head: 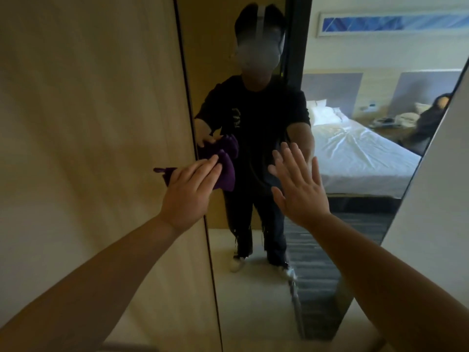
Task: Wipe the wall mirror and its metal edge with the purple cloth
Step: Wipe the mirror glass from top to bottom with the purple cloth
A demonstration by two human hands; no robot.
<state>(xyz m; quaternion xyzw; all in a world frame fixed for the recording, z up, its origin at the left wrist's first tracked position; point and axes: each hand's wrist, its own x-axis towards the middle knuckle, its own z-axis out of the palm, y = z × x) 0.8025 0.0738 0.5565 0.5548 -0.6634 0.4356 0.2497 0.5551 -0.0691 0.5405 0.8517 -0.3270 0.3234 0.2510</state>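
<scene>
Your left hand (189,193) presses the purple cloth (224,171) flat-fingered against the mirror (253,288) at its dark left metal edge (200,189). Your right hand (300,185) is raised, fingers straight and spread, palm toward the glass; contact unclear.

A pale wood-grain wall panel (88,110) filled the nine o'clock side of the view. At three o'clock a white wall (446,199) rose at a slant. Seen as reflections toward one and two o'clock were a bed with rumpled white sheets (355,153), a white pillow (319,110) at its head, a grey headboard panel (332,87) behind it, and a long framed blue picture (390,22) high on the far wall. A seated person in dark clothes (434,115) appeared at two o'clock. Grey patterned carpet (330,250) showed toward five o'clock.
</scene>
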